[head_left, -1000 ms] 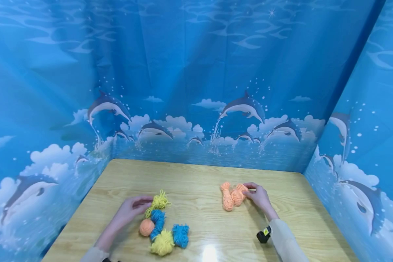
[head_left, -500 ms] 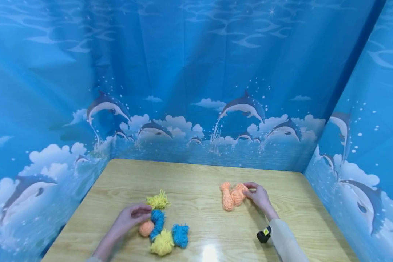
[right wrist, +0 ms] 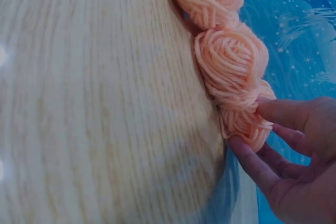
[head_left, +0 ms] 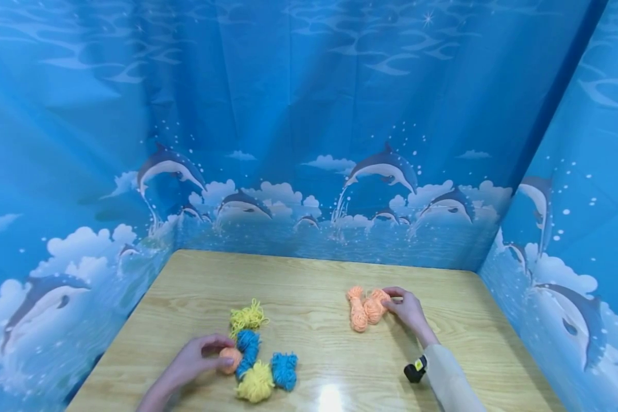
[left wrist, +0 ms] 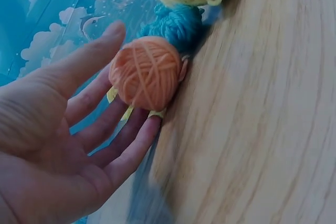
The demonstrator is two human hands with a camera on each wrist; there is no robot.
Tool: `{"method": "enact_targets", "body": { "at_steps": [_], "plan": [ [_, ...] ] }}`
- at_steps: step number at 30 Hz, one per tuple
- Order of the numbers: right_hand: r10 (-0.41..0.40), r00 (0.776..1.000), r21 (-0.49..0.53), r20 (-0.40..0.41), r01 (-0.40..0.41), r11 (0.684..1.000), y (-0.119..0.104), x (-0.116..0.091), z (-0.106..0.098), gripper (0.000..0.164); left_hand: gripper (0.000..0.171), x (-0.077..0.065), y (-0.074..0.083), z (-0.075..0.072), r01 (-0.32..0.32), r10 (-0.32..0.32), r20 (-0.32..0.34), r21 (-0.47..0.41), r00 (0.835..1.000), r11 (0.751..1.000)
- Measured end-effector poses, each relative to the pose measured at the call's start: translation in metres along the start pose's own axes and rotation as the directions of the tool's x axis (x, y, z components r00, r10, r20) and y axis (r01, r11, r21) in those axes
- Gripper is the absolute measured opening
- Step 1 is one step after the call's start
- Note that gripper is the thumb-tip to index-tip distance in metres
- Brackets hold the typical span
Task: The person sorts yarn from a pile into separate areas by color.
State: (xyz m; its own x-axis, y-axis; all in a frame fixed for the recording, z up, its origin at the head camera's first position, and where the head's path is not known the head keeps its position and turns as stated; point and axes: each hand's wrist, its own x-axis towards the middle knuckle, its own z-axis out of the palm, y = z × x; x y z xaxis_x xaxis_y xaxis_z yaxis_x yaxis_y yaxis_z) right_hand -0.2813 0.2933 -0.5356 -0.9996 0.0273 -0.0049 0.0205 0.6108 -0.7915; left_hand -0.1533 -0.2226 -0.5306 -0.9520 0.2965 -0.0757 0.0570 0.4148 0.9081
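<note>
A small round orange yarn ball [head_left: 228,359] lies at the table's left side. My left hand [head_left: 198,359] is spread around it, thumb on one side and fingers on the other; in the left wrist view the fingers look nearly straight behind the ball [left wrist: 146,73] and the thumb stands off it. Over at the right, my right hand [head_left: 405,306] pinches the end of an orange yarn skein [head_left: 374,307] between thumb and fingers. That skein [right wrist: 231,61], tied in at its middle, touches a second orange skein [head_left: 357,312] on its left.
Against the orange ball lies a blue yarn bundle [head_left: 248,348], with a yellow bundle [head_left: 248,317] behind it and another yellow bundle [head_left: 256,382] in front. A second blue bundle [head_left: 284,371] sits to their right. Dolphin-printed curtains [head_left: 309,143] surround the wooden table [head_left: 309,286].
My left hand has moved from the rear yellow bundle toward me, down to the orange ball. My right hand keeps its pinch on the orange skein in the same place.
</note>
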Motion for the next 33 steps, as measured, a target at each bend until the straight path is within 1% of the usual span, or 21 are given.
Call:
{"method": "enact_targets", "body": {
  "at_steps": [2,6,9,14,18,20,22,25,28,33],
  "plan": [
    [0.004,1.0,0.002,0.002,-0.004,1.0,-0.001,0.0,0.0,0.036,0.044,-0.001,-0.001,-0.001,-0.013,0.013,0.038,0.005,0.999,1.0],
    [0.009,1.0,0.008,0.0,-0.009,1.0,0.0,0.0,0.001,0.036,0.052,-0.001,-0.004,-0.002,-0.038,0.041,0.109,-0.034,0.993,0.999],
    [0.009,1.0,0.012,-0.001,-0.009,1.0,-0.001,0.0,0.001,0.036,0.055,-0.002,-0.005,-0.002,-0.026,0.036,0.124,-0.082,0.992,0.996],
    [0.006,1.0,0.014,-0.002,-0.006,1.0,-0.002,-0.001,0.001,0.036,0.051,-0.003,-0.004,-0.001,-0.003,0.01,0.083,-0.082,0.996,0.997],
    [0.001,1.0,0.011,-0.002,-0.001,1.0,-0.002,-0.001,0.001,0.036,0.052,-0.001,0.001,-0.004,-0.005,0.008,0.05,-0.062,0.999,0.998],
    [0.003,1.0,0.013,-0.003,-0.003,1.0,-0.001,-0.001,0.001,0.036,0.053,0.001,0.005,-0.006,0.002,0.001,0.039,-0.071,0.999,0.997],
    [0.002,1.0,0.014,-0.005,-0.002,1.0,-0.001,0.0,0.001,0.036,0.055,0.004,0.011,-0.009,-0.01,0.012,0.031,-0.089,0.999,0.996],
    [-0.003,1.0,0.011,-0.006,0.003,1.0,0.0,0.0,0.001,0.036,0.055,0.011,0.019,-0.012,-0.045,0.046,0.01,-0.098,0.999,0.994],
    [-0.001,1.0,0.013,-0.01,0.001,1.0,0.001,0.001,0.001,0.036,0.055,0.017,0.027,-0.015,-0.078,0.077,-0.015,-0.084,0.997,0.993],
    [-0.002,1.0,0.013,-0.007,0.002,1.0,0.001,0.0,0.001,0.035,0.061,0.024,0.043,-0.018,-0.07,0.069,-0.021,-0.091,0.997,0.993]
  ]
}}
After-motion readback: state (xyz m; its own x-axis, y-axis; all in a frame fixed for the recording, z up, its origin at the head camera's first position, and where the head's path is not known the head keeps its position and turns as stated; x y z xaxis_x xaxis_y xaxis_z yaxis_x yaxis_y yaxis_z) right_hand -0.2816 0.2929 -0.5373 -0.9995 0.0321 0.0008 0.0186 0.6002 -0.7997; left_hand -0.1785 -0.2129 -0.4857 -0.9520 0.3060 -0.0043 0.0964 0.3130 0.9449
